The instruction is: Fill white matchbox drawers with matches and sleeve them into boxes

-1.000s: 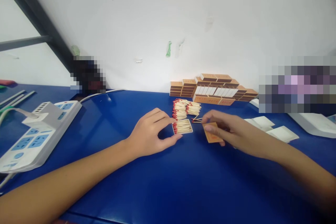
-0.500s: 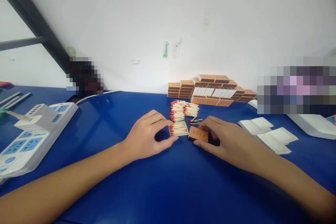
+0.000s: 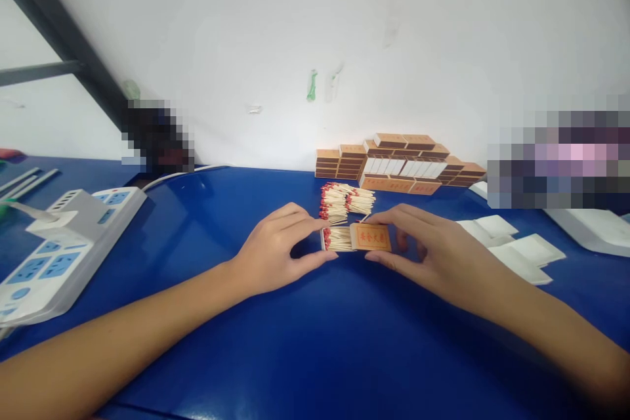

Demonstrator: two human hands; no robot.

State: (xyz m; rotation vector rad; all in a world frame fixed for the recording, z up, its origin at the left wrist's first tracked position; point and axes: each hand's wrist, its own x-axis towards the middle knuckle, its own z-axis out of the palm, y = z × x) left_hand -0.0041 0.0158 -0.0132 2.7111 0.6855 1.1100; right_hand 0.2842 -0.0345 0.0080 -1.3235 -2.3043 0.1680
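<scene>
My left hand [image 3: 280,249] pinches a white matchbox tray [image 3: 336,239] filled with red-tipped matches, thumb at its near edge and fingers at its far edge. My right hand [image 3: 433,249] holds an orange matchbox sleeve [image 3: 373,237] between thumb and fingers. The sleeve's left end sits over the tray's right end, so the tray is partly inside it. Both rest low on the blue table [image 3: 315,341]. A loose pile of matches [image 3: 344,201] lies just behind them.
Stacked orange matchboxes [image 3: 398,164] line the white wall at the back. Empty white trays [image 3: 512,246] lie to the right. A white power strip [image 3: 59,249] with a plugged adapter sits at the left. A dark metal frame [image 3: 59,39] rises at the far left.
My right hand carried the orange sleeve left from the table to the tray and turned it level. The sleeve now covers the tray's right end. My left hand stayed on the tray.
</scene>
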